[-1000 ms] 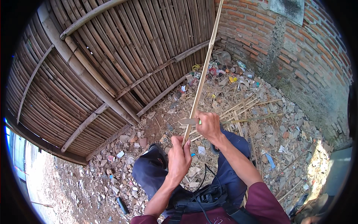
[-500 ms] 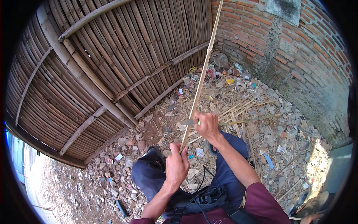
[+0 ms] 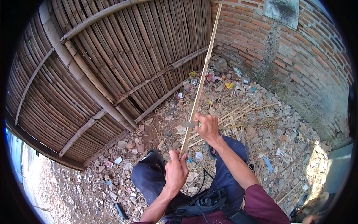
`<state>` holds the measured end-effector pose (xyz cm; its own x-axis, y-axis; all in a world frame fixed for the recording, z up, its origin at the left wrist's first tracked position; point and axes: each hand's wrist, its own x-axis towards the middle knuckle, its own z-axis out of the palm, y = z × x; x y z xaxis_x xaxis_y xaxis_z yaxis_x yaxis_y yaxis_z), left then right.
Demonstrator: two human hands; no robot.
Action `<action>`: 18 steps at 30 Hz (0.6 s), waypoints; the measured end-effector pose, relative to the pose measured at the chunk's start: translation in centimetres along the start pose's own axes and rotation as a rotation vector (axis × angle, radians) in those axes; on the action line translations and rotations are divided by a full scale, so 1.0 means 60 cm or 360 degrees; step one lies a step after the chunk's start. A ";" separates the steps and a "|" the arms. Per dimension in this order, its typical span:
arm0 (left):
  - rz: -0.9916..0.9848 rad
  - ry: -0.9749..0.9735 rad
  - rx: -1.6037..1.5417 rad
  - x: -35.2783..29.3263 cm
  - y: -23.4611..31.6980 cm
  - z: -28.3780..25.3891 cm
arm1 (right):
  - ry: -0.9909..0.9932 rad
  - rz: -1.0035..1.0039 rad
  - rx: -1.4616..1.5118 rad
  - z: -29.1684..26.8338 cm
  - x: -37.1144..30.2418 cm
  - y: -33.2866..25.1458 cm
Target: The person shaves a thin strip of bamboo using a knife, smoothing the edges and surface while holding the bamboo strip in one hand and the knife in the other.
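A long pale bamboo strip slants up and away from me, its far tip in front of the brick wall. My left hand is closed round its near end, above my left knee. In my right hand is a knife, gripped by a handle of which a green bit shows. The grey knife blade lies across the strip, a short way beyond my left hand, and points left. My fingers hide most of the handle.
A bamboo slat wall rises on the left, a brick wall at the back right. Rubble and litter cover the ground. Split bamboo pieces lie beyond my right knee. Part of another person's hand shows at the lower right.
The strip has slid slightly toward me, so its far tip now shows. My left hand is a little lower, and the blade rests slightly lower in the picture.
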<state>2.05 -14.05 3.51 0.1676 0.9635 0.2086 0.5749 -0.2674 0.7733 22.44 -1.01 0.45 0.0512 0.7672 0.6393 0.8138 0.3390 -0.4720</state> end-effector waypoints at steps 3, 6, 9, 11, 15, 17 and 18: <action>0.0038 -0.0019 -0.0013 -0.019 -0.011 0.005 | 0.0157 0.0102 -0.0136 0.000 0.016 0.025; 0.0098 -0.0077 -0.0010 -0.060 -0.024 0.009 | 0.0357 0.0352 -0.0205 -0.018 0.052 0.085; 0.0021 -0.0208 -0.0018 -0.099 -0.046 0.007 | 0.0461 0.0474 -0.0298 -0.034 0.070 0.129; 0.0024 -0.0209 -0.0057 -0.101 -0.051 0.004 | 0.0319 0.0491 -0.0300 -0.034 0.066 0.145; -0.0148 -0.0224 -0.0270 -0.077 -0.018 -0.018 | 0.0221 0.0473 -0.0164 -0.029 0.040 0.125; -0.0146 -0.0227 -0.0275 -0.057 -0.009 -0.024 | 0.0194 0.0309 -0.0087 -0.017 0.032 0.104; -0.0141 -0.0226 -0.0279 -0.050 -0.008 -0.028 | 0.0190 0.0309 -0.0084 -0.015 0.030 0.090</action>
<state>-0.08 -16.82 3.53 0.2411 0.9687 0.0587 0.4468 -0.1645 0.8794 27.46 1.69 -0.42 0.2754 0.7446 0.6081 0.8108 0.1599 -0.5630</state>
